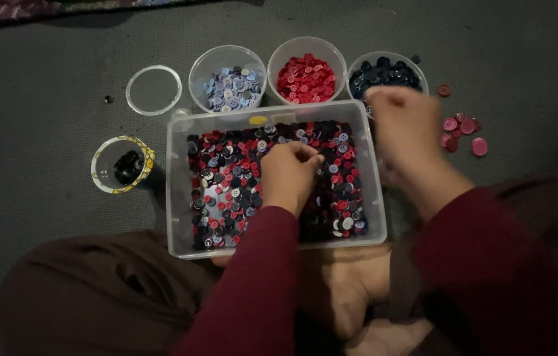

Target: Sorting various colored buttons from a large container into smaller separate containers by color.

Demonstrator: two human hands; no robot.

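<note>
Head view | left hand (pixel 287 177) pinching in clear plastic tub of mixed buttons (pixel 180 198) | right hand (pixel 405 125) fisted, contents unseen, beside round clear cup of navy buttons (pixel 384 74), colours kept apart

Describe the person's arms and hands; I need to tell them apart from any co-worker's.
Both arms wear long dark red sleeves that end at the wrists. The left hand and right hand are bare: no gloves, and no rings or watch can be made out in the dim, slightly blurred picture.

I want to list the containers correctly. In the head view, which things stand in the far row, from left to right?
Clear lid → cup of pale blue buttons → cup of red buttons → cup of dark blue buttons → loose pink buttons on the floor.
</note>
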